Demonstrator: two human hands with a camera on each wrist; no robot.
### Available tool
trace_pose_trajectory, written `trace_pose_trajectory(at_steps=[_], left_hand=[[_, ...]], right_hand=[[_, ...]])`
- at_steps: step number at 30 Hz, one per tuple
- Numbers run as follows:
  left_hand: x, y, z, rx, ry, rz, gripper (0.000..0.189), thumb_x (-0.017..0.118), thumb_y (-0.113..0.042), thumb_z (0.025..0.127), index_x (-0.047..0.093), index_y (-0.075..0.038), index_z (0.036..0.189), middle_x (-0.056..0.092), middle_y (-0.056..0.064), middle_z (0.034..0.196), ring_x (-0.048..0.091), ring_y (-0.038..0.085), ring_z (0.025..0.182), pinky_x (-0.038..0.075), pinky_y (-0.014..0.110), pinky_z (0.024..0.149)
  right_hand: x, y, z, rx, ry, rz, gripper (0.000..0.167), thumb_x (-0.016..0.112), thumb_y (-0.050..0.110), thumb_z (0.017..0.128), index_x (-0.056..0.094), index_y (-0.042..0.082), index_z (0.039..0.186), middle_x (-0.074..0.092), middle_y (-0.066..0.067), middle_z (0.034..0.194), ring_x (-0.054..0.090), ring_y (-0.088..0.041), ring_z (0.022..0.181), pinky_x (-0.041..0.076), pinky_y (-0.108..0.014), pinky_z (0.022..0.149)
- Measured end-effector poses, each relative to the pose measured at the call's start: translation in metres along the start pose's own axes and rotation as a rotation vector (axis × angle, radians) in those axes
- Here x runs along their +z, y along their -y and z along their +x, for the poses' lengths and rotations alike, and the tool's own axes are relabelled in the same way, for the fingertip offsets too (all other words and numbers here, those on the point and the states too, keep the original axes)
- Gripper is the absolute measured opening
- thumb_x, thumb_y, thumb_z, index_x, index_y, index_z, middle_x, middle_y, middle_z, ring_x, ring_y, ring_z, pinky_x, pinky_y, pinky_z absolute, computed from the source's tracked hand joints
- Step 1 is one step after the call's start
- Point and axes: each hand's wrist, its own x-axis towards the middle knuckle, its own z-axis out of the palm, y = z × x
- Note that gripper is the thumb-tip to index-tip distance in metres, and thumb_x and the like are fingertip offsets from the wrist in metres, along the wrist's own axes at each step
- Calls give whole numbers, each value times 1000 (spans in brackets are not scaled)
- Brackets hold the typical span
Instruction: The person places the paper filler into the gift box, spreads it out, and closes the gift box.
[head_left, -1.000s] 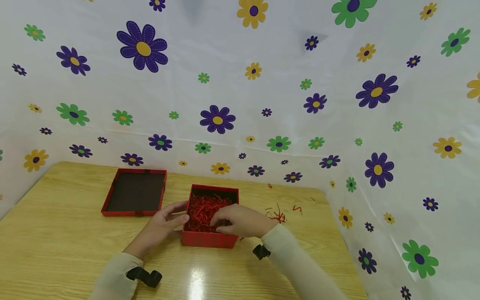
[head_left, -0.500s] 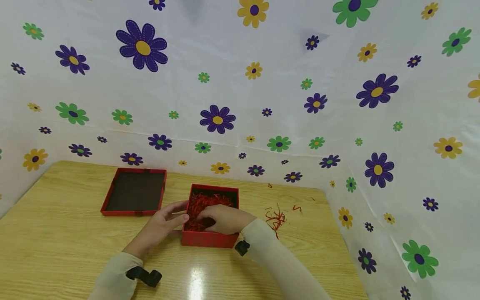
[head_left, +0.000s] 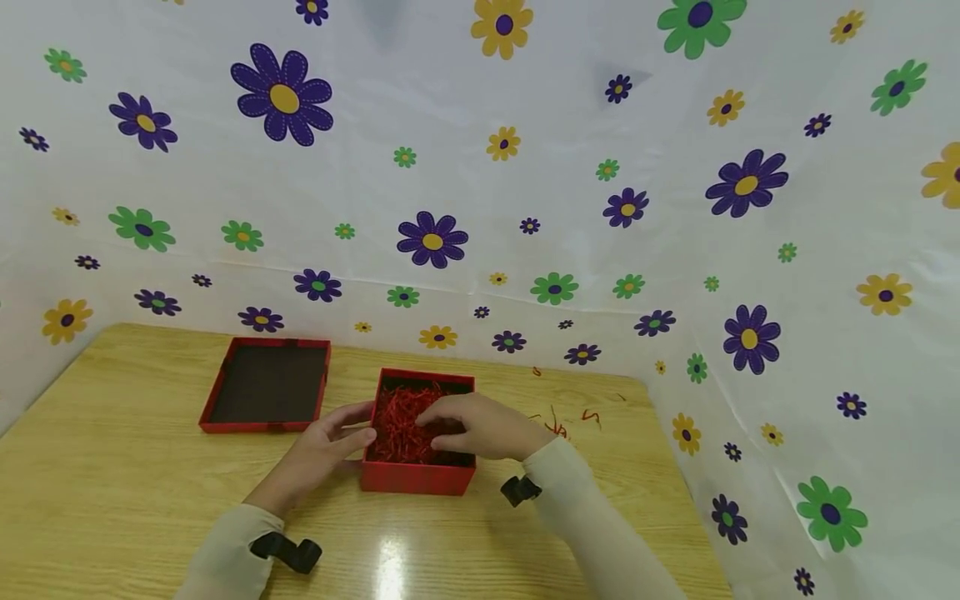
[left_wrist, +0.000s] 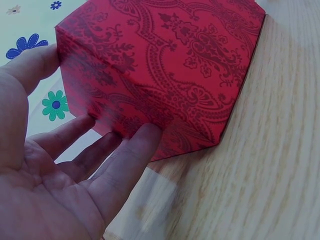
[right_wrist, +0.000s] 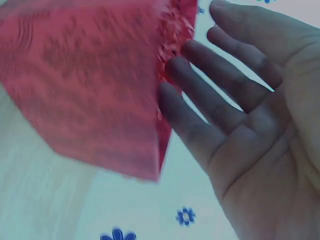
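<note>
Red paisley-patterned box [head_left: 418,478], seven o'clock of the head view's centre. Left hand [head_left: 318,454], fingers spread, touches it at nine o'clock; right hand [head_left: 483,425], loosely wide, reaches in from three. Shredded red paper [head_left: 401,417], snagging on fingers, could spill.

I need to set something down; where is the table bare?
Bare: the wooden table left of the red lid, and the near strip between the sleeves, in front of the red box. Crowded: around the box, with the left hand against and right hand over it, and further right, where loose shreds lie.
</note>
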Motion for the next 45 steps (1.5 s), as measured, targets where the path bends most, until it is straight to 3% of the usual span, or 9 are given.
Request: trace_pose_trajectory(at_steps=[7, 14, 17, 22, 27, 34, 38, 45], left_hand=[[2, -2, 0, 2, -5, 17, 68, 65, -27, 104, 34, -6, 160, 37, 26, 159, 49, 45, 138, 58, 48, 97], [2, -1, 0, -10, -9, 11, 69, 66, -29, 104, 33, -7, 161, 38, 29, 158, 48, 45, 139, 58, 48, 97], [1, 1, 0, -14, -11, 8, 70, 66, -29, 104, 32, -8, 162, 38, 29, 158, 48, 45, 139, 58, 48, 97], [0, 2, 1, -21, -11, 6, 71, 66, -30, 104, 32, -8, 162, 37, 28, 159, 48, 44, 139, 58, 48, 96], [-1, 3, 2, -12, -11, 13, 69, 65, -29, 104, 33, -8, 161, 38, 29, 158, 49, 44, 139, 58, 49, 96], [-2, 2, 2, -10, -18, 24, 68, 66, -28, 104, 35, -7, 160, 36, 25, 159, 45, 44, 141, 58, 47, 97], [-2, 1, 2, -9, -16, 16, 68, 65, -28, 104, 34, -7, 160, 37, 25, 159, 46, 44, 140, 58, 48, 97], [-2, 1, 2, -14, -11, 23, 67, 65, -28, 104, 35, -7, 160, 38, 26, 158, 49, 43, 139, 57, 47, 98]], right_hand=[[-21, -20, -41, 65, -162, 82, 41, 68, 26, 102, 62, 15, 142, 60, 1, 143, 57, -24, 131, 48, -47, 110], [-23, -67, -87, 191, -307, 141, 56, 73, 33, 99, 53, 21, 150, 49, -3, 155, 50, -34, 139, 45, -56, 111], [-16, -88, -103, 227, -339, 145, 61, 76, 31, 97, 51, 18, 151, 47, -6, 156, 48, -37, 141, 42, -58, 113], [4, -120, -122, 277, -325, 114, 73, 80, 26, 93, 46, 10, 155, 43, -14, 159, 40, -41, 145, 38, -62, 114], [20, -140, -137, 370, -299, 132, 79, 81, 32, 92, 41, 9, 157, 37, -17, 163, 34, -44, 149, 33, -65, 116], [22, -165, -148, 478, -368, 198, 87, 79, 40, 93, 34, 13, 162, 27, -17, 167, 24, -47, 152, 24, -71, 118], [23, -180, -151, 527, -353, 222, 95, 78, 45, 92, 26, 13, 165, 18, -18, 170, 18, -47, 154, 20, -70, 119], [29, -184, -153, 499, -329, 193, 79, 71, 43, 98, 39, 3, 158, 25, -26, 166, 21, -51, 152, 21, -68, 120]])
